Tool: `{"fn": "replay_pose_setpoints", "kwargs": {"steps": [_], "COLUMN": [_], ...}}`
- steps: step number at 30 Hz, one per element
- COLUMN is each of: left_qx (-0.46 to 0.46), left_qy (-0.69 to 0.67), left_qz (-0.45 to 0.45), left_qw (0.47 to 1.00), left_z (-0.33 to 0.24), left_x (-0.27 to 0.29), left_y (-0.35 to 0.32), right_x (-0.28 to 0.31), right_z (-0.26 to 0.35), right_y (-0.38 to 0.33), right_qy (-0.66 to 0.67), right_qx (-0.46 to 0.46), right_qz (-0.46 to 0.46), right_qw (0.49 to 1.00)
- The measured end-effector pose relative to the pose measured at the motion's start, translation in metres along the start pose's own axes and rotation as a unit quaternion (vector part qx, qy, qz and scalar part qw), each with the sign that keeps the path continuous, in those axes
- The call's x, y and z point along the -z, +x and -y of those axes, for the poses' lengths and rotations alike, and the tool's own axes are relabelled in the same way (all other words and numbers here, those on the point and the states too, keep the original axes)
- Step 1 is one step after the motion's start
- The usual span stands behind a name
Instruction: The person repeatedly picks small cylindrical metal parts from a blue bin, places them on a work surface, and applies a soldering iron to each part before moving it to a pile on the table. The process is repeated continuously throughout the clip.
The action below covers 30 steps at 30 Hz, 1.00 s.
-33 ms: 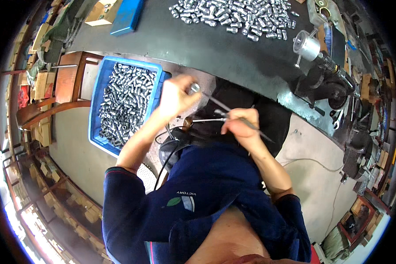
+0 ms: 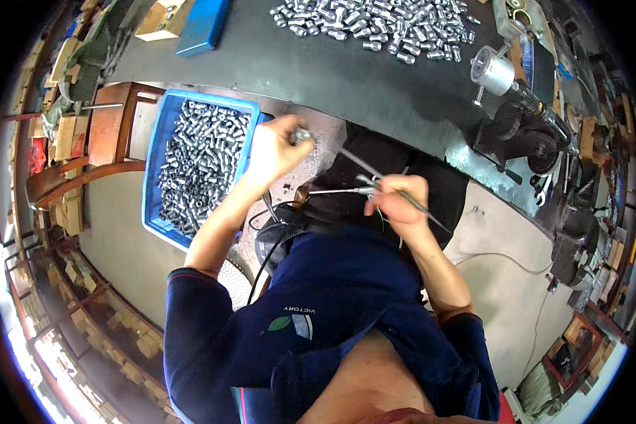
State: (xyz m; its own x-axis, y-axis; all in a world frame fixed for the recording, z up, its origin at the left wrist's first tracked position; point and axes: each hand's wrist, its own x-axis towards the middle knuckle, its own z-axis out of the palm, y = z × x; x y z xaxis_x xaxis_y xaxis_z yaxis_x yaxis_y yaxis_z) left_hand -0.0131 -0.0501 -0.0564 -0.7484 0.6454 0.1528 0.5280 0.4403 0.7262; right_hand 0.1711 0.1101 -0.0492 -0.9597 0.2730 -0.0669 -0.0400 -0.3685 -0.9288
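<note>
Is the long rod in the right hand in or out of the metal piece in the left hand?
Out: a visible gap separates the upper tip of the long rod from the metal piece.

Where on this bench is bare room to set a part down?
A bare strip of the dark bench runs in front of the pile of metal fittings, between the blue box and the silver cylinder. Crowded: the pile, the bench's right end, and the full blue crate.
</note>
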Motion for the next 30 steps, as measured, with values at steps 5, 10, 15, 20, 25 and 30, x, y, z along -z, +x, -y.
{"fn": "replay_pose_setpoints", "kwargs": {"steps": [5, 10, 15, 20, 25, 30], "left_qx": [0.237, 0.271, 0.165, 0.118, 0.121, 0.065], "left_qy": [-0.466, -0.539, -0.305, -0.105, -0.045, -0.084], "left_qz": [0.153, 0.216, 0.207, 0.175, 0.166, 0.154], "left_qw": [0.839, 0.768, 0.915, 0.972, 0.978, 0.982], "left_z": [0.012, 0.012, 0.027, 0.03, 0.008, -0.014], "left_x": [-0.009, -0.045, -0.053, -0.062, -0.051, -0.06], "left_y": [-0.023, -0.033, -0.045, -0.06, -0.064, -0.075], "right_x": [0.047, 0.056, 0.046, 0.05, 0.054, 0.034], "right_z": [0.002, -0.019, -0.024, -0.045, -0.048, -0.035], "right_y": [-0.041, -0.043, -0.051, -0.041, -0.064, -0.089], "right_qy": [-0.359, -0.533, -0.506, -0.345, -0.221, -0.147], "right_qx": [0.07, 0.203, 0.123, -0.001, 0.024, 0.031], "right_qz": [-0.059, -0.045, -0.073, -0.141, -0.19, -0.188], "right_qw": [0.929, 0.82, 0.85, 0.928, 0.956, 0.971]}}
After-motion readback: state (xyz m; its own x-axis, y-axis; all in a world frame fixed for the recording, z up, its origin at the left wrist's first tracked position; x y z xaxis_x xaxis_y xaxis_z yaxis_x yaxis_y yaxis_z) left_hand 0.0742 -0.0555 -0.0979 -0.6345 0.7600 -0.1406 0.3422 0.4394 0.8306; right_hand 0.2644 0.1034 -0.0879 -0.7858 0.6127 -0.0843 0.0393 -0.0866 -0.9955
